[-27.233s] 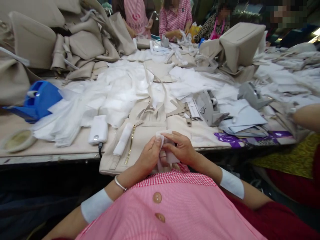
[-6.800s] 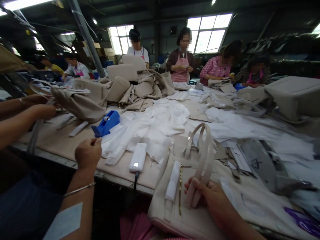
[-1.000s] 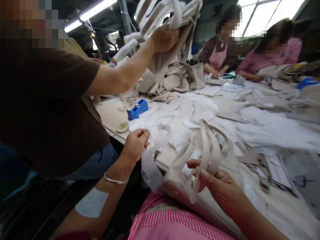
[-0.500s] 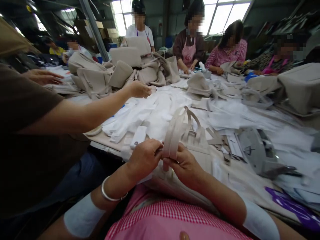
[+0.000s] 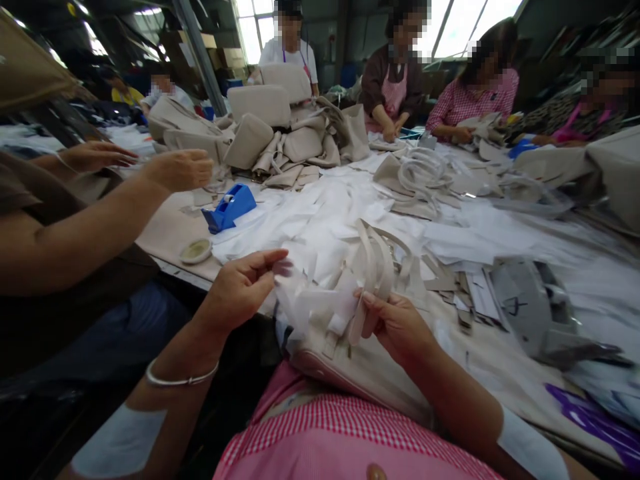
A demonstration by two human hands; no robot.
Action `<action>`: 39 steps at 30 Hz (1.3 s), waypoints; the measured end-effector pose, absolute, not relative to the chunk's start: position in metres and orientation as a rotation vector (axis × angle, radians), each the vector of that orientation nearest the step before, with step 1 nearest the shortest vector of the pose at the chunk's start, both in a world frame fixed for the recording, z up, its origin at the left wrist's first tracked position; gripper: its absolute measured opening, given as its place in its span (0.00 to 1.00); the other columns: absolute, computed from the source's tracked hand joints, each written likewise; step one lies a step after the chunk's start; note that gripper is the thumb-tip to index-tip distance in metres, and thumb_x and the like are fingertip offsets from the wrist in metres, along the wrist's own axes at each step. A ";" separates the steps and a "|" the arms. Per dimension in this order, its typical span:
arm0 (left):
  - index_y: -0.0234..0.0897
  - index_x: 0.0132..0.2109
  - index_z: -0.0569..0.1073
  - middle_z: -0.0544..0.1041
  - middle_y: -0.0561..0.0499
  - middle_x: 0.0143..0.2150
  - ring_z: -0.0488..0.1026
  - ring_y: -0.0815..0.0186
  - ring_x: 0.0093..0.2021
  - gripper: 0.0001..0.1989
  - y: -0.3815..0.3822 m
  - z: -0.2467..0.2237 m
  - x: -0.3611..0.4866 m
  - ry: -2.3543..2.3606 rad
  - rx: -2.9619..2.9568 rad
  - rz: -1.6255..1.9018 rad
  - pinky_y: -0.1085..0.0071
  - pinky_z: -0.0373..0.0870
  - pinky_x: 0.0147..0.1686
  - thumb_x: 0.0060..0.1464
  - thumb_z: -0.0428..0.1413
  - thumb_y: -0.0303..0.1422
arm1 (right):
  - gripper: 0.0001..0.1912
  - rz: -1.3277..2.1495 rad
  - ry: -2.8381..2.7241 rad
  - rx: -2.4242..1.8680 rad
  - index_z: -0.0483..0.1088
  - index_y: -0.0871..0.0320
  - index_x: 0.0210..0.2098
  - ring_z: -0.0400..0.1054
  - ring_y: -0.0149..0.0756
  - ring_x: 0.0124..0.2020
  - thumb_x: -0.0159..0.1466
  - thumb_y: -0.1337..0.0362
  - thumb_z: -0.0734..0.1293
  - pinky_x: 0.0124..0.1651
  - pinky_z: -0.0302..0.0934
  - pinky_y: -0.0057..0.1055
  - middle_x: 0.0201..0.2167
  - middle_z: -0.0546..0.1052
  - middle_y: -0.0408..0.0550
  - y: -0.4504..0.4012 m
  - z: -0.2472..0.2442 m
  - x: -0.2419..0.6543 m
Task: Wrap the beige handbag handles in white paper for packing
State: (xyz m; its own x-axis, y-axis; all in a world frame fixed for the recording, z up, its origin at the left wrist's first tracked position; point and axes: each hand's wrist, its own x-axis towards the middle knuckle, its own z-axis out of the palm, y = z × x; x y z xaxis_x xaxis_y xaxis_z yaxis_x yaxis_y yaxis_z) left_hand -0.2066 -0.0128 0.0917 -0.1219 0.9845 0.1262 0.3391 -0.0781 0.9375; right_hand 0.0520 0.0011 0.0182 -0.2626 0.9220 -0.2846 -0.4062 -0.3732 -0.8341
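My right hand [image 5: 400, 327] pinches the beige bag straps [image 5: 373, 273], thumb in front, where they arch up from a beige bag [image 5: 340, 353] lying against my apron. My left hand [image 5: 240, 287] is left of the straps, fingers curled toward the thumb. At its fingertips is a thin, translucent white strip [image 5: 317, 301], blurred, stretching toward the straps. How firmly the fingers grip it is hard to see. White sheets [image 5: 330, 213] lie spread behind both hands.
A co-worker's arm [image 5: 115, 207] reaches over the table at left, near a blue tape dispenser [image 5: 230, 208] and a small round dish [image 5: 195, 251]. Beige bags [image 5: 260, 110] are piled behind. A grey device [image 5: 533, 307] and strap pieces [image 5: 463, 300] lie right. Several people work opposite.
My left hand has moved away from the straps, to the left, and the white strip now shows between. The co-worker's arm has drawn back left, uncovering the blue dispenser. My view has shifted slightly.
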 end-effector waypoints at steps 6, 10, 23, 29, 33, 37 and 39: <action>0.32 0.52 0.75 0.81 0.44 0.42 0.78 0.68 0.32 0.20 0.015 0.085 -0.207 1.642 1.387 1.496 0.74 0.73 0.32 0.51 0.59 0.30 | 0.11 2.013 -0.873 -0.674 0.80 0.58 0.33 0.73 0.35 0.35 0.54 0.58 0.75 0.37 0.68 0.28 0.38 0.80 0.50 -0.008 0.034 0.064; 0.33 0.53 0.75 0.80 0.45 0.46 0.75 0.71 0.30 0.22 0.036 0.088 -0.221 1.719 1.520 1.550 0.74 0.72 0.35 0.49 0.55 0.25 | 0.11 2.058 -1.038 -0.556 0.80 0.59 0.31 0.74 0.39 0.41 0.56 0.57 0.73 0.42 0.68 0.29 0.46 0.79 0.54 -0.014 0.040 0.077; 0.33 0.36 0.79 0.71 0.53 0.22 0.64 0.73 0.21 0.10 0.012 0.133 -0.229 1.343 1.127 1.611 0.79 0.58 0.18 0.43 0.60 0.29 | 0.09 1.824 -1.418 -0.766 0.81 0.57 0.30 0.73 0.48 0.46 0.58 0.57 0.72 0.32 0.68 0.29 0.55 0.74 0.54 -0.007 0.045 0.088; 0.37 0.50 0.78 0.81 0.46 0.37 0.74 0.65 0.32 0.19 -0.004 0.148 -0.213 1.323 1.752 1.089 0.72 0.71 0.31 0.49 0.61 0.34 | 0.12 1.756 -1.550 -0.704 0.80 0.56 0.29 0.72 0.52 0.44 0.59 0.54 0.71 0.30 0.67 0.33 0.40 0.79 0.56 -0.002 0.058 0.093; 0.41 0.57 0.74 0.82 0.46 0.37 0.77 0.62 0.36 0.25 -0.011 0.154 -0.193 1.028 2.001 0.734 0.67 0.74 0.40 0.50 0.58 0.29 | 0.14 1.791 -1.628 -0.649 0.80 0.56 0.29 0.69 0.38 0.26 0.58 0.52 0.71 0.24 0.62 0.29 0.24 0.75 0.50 0.007 0.066 0.084; 0.43 0.58 0.73 0.82 0.47 0.38 0.77 0.64 0.35 0.26 -0.009 0.151 -0.184 0.931 2.156 0.657 0.70 0.73 0.40 0.51 0.56 0.25 | 0.15 1.914 -1.608 -0.542 0.79 0.57 0.29 0.62 0.30 0.19 0.58 0.51 0.70 0.20 0.55 0.26 0.21 0.72 0.46 0.009 0.064 0.068; 0.42 0.58 0.73 0.81 0.48 0.38 0.76 0.65 0.36 0.26 -0.007 0.144 -0.185 0.926 2.232 0.688 0.70 0.72 0.41 0.52 0.54 0.24 | 0.15 1.968 -1.502 -0.545 0.78 0.57 0.28 0.64 0.32 0.21 0.57 0.51 0.71 0.20 0.57 0.26 0.23 0.73 0.47 0.006 0.062 0.060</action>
State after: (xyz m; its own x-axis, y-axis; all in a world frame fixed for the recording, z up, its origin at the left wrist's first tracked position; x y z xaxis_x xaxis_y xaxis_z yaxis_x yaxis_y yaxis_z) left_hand -0.1849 -0.0065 0.1442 0.6187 0.7533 0.2231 0.4308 -0.5628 0.7054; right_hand 0.0597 0.0063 0.0617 -0.7372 0.6748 0.0337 -0.2103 -0.1818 -0.9606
